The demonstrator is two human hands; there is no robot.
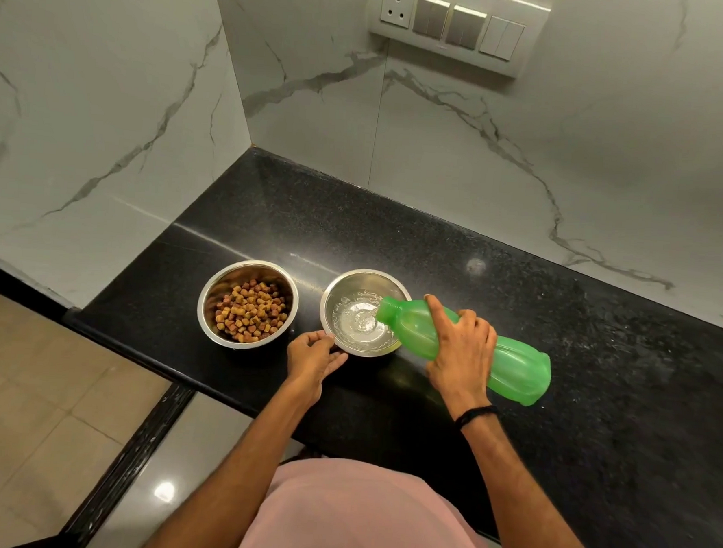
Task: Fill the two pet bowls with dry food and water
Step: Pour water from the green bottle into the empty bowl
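The marble wall [485, 154] rises behind your black counter [559, 328], with a switch panel [455, 25] high on it. To your left, beyond the counter edge, lies the tiled floor [27, 380].

On the counter, the biggest item you are handling is the green bottle [515, 368]. It is tipped almost flat, its base toward your right and its open mouth over the right bowl [337, 290]. Your right hand [460, 356] grips it round the middle from above, fingers curled over the far side, forefinger stretched along the shoulder toward the neck, so the mouth sticks out well past your fingertips.

The two steel bowls stand side by side near the front edge, close but not touching. The left bowl [206, 296] holds a heap of brown dry food [249, 311]. The right bowl holds a shallow pool of water [359, 322], rippled just under the bottle's mouth.

Your left hand [310, 355] holds the right bowl at its near-left rim, fingers bent against the edge and thumb on top.

A dark band [476, 414] sits on your right wrist.
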